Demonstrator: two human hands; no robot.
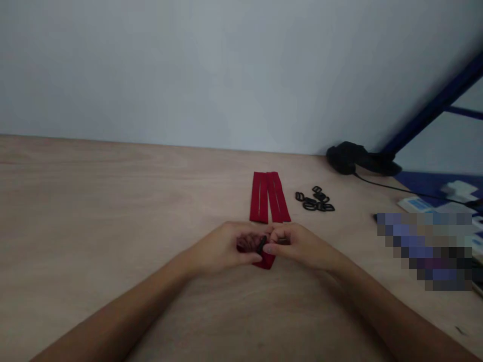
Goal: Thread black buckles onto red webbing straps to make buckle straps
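Close together at the middle of the table, my two hands work on a red fabric strap (267,261) and a black buckle (261,244). My left hand (230,249) is curled round the strap, part of which shows inside its fingers. Thumb and fingers of my right hand (292,243) pinch at the buckle's edge, where it meets the strap. Fingers cover much of the buckle, so how far the strap passes through it is hidden. Just beyond the hands lie several flat red straps (259,197), side by side.
Several loose black buckles (315,200) lie right of the straps. A black object with a cable (360,158) rests by the wall at the back right. White and blue packets (418,205) and a pixelated item (433,251) are at the right edge.
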